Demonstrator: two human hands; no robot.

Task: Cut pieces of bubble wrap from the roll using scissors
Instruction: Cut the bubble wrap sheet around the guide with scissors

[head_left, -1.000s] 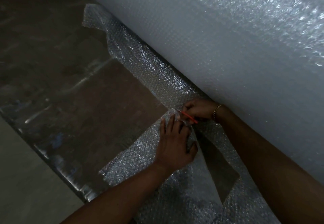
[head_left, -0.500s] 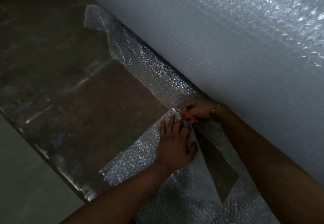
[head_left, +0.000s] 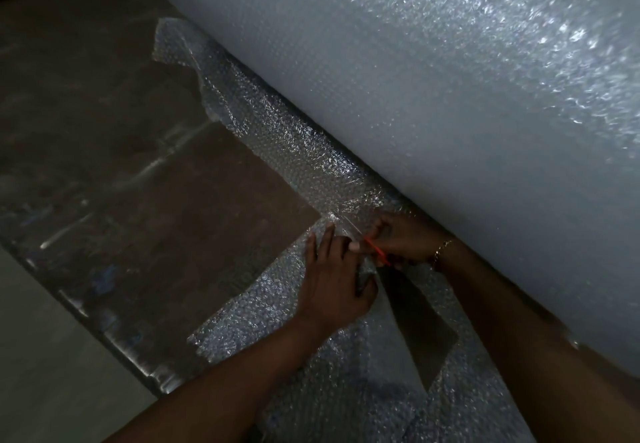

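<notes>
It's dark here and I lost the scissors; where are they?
Head view, centre-right: the red-handled scissors are in the right hand, beside the left hand, near the big roll.

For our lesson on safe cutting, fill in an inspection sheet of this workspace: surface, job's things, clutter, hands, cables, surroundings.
Surface: dark brown glossy board, partly bare.
Job's things: huge white bubble wrap roll; clear loose bubble wrap sheet spread from it; red-handled scissors at the cut.
Clutter: nothing seen.
Hands: left hand presses the sheet flat; right hand, gold bracelet on its wrist, grips the scissors.
Cables: nothing seen.
Surroundings: pale floor; dim lighting.
</notes>
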